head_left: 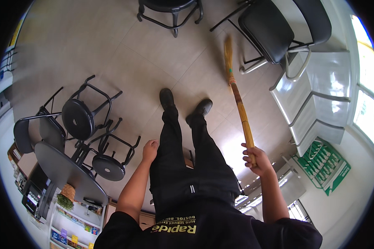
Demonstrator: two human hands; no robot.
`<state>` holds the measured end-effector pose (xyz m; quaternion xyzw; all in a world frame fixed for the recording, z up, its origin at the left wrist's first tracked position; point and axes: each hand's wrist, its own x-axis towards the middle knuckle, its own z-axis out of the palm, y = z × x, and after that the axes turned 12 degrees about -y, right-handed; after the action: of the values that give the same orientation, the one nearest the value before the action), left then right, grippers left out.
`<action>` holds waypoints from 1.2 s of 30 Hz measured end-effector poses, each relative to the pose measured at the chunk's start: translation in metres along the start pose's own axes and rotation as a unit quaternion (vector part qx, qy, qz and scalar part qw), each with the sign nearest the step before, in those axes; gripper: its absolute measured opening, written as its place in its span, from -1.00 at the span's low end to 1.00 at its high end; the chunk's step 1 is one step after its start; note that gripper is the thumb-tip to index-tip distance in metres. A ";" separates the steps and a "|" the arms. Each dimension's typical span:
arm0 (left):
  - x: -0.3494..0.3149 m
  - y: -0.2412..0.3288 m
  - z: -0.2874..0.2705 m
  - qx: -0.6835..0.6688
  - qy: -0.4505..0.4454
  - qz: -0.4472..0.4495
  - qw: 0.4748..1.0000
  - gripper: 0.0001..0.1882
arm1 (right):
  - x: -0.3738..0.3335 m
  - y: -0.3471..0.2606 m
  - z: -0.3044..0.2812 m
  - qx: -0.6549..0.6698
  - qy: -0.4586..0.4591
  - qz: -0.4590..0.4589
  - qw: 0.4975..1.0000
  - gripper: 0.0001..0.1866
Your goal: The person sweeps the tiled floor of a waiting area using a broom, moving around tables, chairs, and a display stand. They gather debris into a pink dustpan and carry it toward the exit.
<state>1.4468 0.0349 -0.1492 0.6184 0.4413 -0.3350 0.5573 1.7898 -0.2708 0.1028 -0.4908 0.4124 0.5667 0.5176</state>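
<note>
A long straw broom [242, 112] slants away from me on the right, its bristle end on the tiled floor [153, 54] beside the legs of a black chair. My right hand [258, 160] is wrapped round the near end of its handle. At my left thigh hangs my left hand [150, 149], its fingers curled in and nothing seen in them. Some of its fingers are hidden from this angle.
Black stools [78, 118] stand left, by a round black table [70, 170] holding a potted plant [65, 197]. Another stool [170, 6] is far ahead. Right are a black chair [266, 29], a metal bench [307, 99] and a green rack [324, 164].
</note>
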 end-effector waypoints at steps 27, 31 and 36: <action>-0.020 0.047 -0.135 -0.301 0.044 -0.064 0.950 -0.61 | 0.307 -0.072 0.495 0.018 -0.390 0.162 0.907 -0.83; -0.013 0.084 -0.161 -0.299 0.051 -0.043 0.952 -0.62 | 0.291 -0.113 0.499 -0.004 -0.448 0.160 0.880 -0.83; -0.012 0.094 -0.182 -0.272 0.068 -0.005 0.960 -0.63 | 0.215 -0.157 0.419 -0.109 -0.447 0.133 0.878 -0.80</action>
<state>1.5145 0.2135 -0.0731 0.4627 0.5558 -0.1627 0.6712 1.8947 0.1969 -0.0278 -0.1795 0.1345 0.8308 0.5093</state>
